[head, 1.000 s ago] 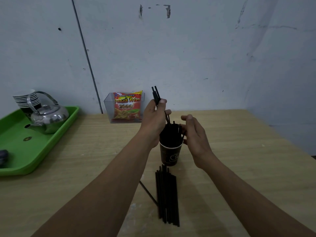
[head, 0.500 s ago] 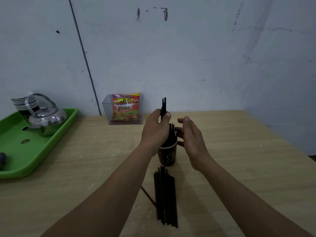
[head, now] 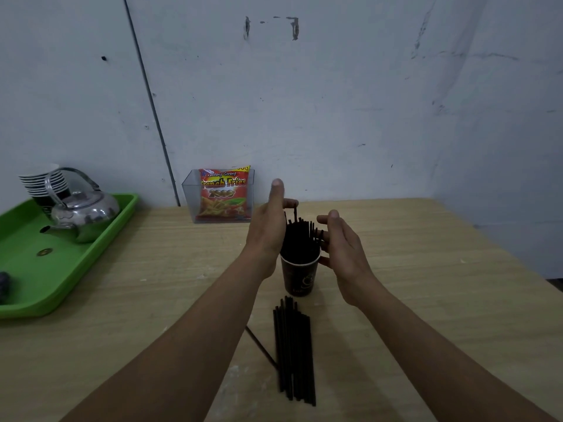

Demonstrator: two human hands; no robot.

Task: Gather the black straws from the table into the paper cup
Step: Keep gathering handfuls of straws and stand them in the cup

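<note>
Both hands cup the paper cup (head: 300, 277), L hand (head: 268, 226) w/ fingers spread, R hand (head: 341, 242) half-open, neither gripping. Loose black straws (head: 294, 351) lie just below cup, long axis pointing toward the person; R hand seems slightly nearer.

Both hands (head: 268, 226) (head: 341, 248) raised, fingers loose

Straws dropped into the cup
The straws the left hand (head: 268, 229) held raised above the paper cup (head: 300, 274) now stand inside it with the rest; its grip has loosened, thumb lifted, fingers touching one tip
</note>
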